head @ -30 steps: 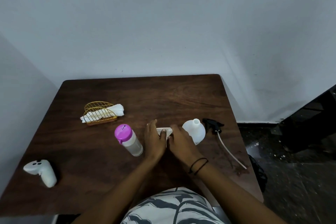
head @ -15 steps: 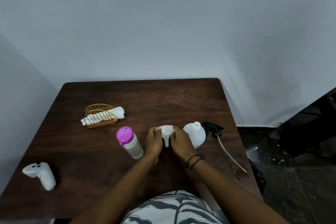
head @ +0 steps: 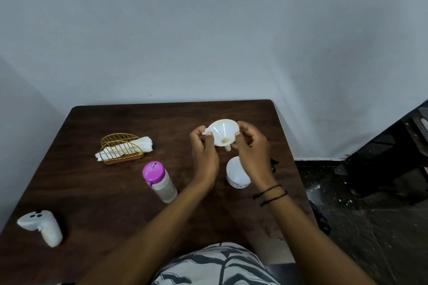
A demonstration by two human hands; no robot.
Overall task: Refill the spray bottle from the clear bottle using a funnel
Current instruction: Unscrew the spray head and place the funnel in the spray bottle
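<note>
Up comes the funnel (head: 222, 133)! A second ago it lay flat on the table (head: 97, 192) under both hands; now it hangs in the air, wide mouth tipped toward the camera, spout pointing down. The left hand (head: 203, 150) pinches the rim at nine o'clock, by the little tab; the right hand (head: 251, 146) curls its fingers round the rim at three o'clock. Directly below, at six o'clock from the spout, stands the white spray bottle (head: 237, 174), partly hidden by the right wrist, so its neck cannot be seen. The clear bottle (head: 161, 180) with its pink cap waits at eight o'clock from the funnel, well apart, cap on, untouched. My read: the funnel is lined up over the spray bottle and needs seating in its neck before any pouring; nothing has been refilled yet.
</note>
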